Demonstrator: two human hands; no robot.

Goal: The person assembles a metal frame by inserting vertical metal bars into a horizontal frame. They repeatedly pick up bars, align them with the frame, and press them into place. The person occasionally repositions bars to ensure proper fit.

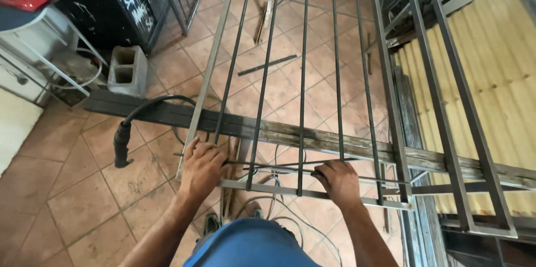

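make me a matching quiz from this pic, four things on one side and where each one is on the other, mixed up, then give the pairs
Things:
1. left hand
2. right hand
3. concrete block
4. corrugated sheet

Places:
A. on the tiled floor at upper left, beside the dark panel
B. at the right edge, under the metal frames
C. at the near left corner of the metal grille
D. on the thin rod, between the grille's middle bars

Pairs: 1-C, 2-D, 3-A, 4-B
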